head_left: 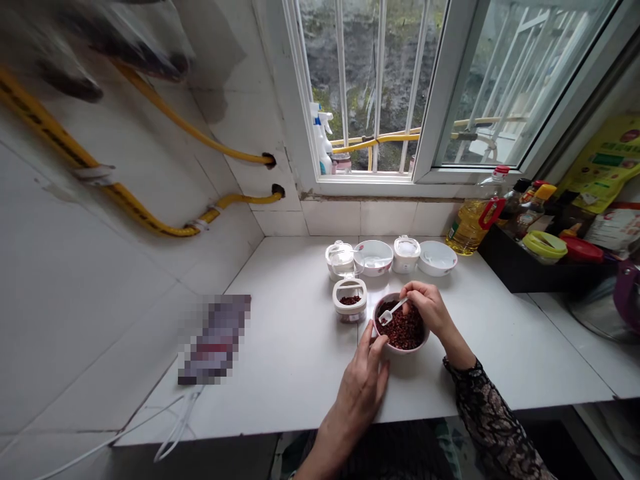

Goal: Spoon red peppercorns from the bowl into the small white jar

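A bowl (pixel 379 341) with a pinkish rim stands on the white counter, filled with small dark red dried pieces (pixel 407 331) that look like Sichuan peppercorns. My left hand (pixel 364 375) grips the bowl's near left side, thumb and fingers at the rim. Between the pinched fingers of my right hand (pixel 423 305) is a small white spoon (pixel 391 313). Its scoop is over the left part of the bowl with a few dark pieces in it. Just left of the bowl, a clear seasoning jar (pixel 349 300) with a cream rim holds similar dark red pieces.
Behind the jar stand two lidded white jars (pixel 340 260) (pixel 407 254) and two white bowls (pixel 373 258) (pixel 438 258). An oil bottle (pixel 467 227) and a black box (pixel 520 263) of condiments are at right. A blurred-out object (pixel 217 340) with a white cable lies left.
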Motion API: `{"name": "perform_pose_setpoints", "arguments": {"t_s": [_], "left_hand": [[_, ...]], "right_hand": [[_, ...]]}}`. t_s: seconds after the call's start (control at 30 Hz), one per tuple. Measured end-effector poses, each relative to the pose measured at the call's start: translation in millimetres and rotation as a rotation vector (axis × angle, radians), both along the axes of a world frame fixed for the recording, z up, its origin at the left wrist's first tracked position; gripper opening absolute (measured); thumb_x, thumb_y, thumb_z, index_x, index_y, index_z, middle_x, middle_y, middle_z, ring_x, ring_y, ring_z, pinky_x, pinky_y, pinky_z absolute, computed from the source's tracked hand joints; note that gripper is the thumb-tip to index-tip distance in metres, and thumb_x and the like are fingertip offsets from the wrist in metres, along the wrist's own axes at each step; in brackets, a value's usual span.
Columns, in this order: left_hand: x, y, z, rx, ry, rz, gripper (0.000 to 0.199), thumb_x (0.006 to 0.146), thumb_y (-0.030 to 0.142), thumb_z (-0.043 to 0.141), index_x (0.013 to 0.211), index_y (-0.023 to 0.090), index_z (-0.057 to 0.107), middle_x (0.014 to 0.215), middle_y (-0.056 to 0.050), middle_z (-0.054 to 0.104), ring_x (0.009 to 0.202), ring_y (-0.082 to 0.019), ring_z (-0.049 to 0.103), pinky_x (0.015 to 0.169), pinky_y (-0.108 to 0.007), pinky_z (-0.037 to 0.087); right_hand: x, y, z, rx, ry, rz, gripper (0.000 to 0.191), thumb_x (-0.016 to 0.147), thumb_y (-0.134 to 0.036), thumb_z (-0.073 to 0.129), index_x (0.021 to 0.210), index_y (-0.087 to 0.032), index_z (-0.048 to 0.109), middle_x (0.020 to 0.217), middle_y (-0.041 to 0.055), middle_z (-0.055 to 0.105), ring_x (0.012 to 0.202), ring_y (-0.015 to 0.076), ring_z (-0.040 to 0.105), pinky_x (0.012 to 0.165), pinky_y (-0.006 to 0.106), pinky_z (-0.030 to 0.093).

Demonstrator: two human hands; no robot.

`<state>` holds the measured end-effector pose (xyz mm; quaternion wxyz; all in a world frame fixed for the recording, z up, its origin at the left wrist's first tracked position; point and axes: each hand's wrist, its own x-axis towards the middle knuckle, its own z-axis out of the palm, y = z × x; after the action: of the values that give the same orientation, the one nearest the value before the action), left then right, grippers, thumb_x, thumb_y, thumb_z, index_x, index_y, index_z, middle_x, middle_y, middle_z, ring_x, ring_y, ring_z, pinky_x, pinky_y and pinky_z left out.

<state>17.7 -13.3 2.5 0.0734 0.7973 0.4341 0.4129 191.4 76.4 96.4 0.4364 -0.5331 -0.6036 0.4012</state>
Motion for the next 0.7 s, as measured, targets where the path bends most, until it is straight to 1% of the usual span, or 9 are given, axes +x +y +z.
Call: {"name": "perform_pose_setpoints", "arguments": {"t_s": [0.17, 0.43, 0.57, 0.7], "left_hand": [[-0.1, -0.4, 0.2, -0.005, 0.001, -0.002, 0.046, 0.093, 0.007, 0.045, 0.137, 0.016, 0.039, 0.15, -0.026, 0.038, 0.138, -0.032, 0.047, 0.1, -0.042, 0.054], [-0.6, -0.4, 1.5, -0.014, 0.003, -0.004, 0.045, 0.093, 0.008, 0.045, 0.136, 0.017, 0.04, 0.152, -0.025, 0.037, 0.139, -0.031, 0.045, 0.101, -0.042, 0.053], [-0.8, -0.6, 2.9, -0.005, -0.004, -0.006, 0.045, 0.093, 0.007, 0.045, 0.136, 0.016, 0.04, 0.151, -0.026, 0.038, 0.14, -0.031, 0.045, 0.101, -0.041, 0.053], [-0.2, -0.5, 3.2, 0.003, -0.008, -0.008, 0.045, 0.092, 0.006, 0.046, 0.136, 0.015, 0.04, 0.151, -0.027, 0.038, 0.139, -0.032, 0.045, 0.101, -0.041, 0.053]], "right_hand": [[1.3, 0.5, 1.3, 0.016, -0.013, -0.046, 0.02, 0.068, -0.031, 0.047, 0.063, -0.02, 0.062, 0.044, -0.0017, 0.059, 0.047, 0.0145, 0.052, 0.054, 0.026, 0.04], [3.8, 4.3, -3.5, -0.025, 0.121, -0.061, 0.018, 0.067, -0.033, 0.05, 0.065, -0.02, 0.062, 0.043, -0.0012, 0.059, 0.046, 0.0151, 0.051, 0.052, 0.027, 0.04], [5.9, 6.4, -5.0, -0.035, 0.153, -0.057, 0.018, 0.067, -0.034, 0.051, 0.066, -0.02, 0.062, 0.045, -0.0008, 0.059, 0.048, 0.0156, 0.052, 0.054, 0.027, 0.04], [2.0, 8.2, -1.2, -0.016, 0.188, -0.047, 0.018, 0.069, -0.035, 0.053, 0.071, -0.02, 0.061, 0.049, -0.001, 0.061, 0.052, 0.0166, 0.057, 0.061, 0.03, 0.045]]}}
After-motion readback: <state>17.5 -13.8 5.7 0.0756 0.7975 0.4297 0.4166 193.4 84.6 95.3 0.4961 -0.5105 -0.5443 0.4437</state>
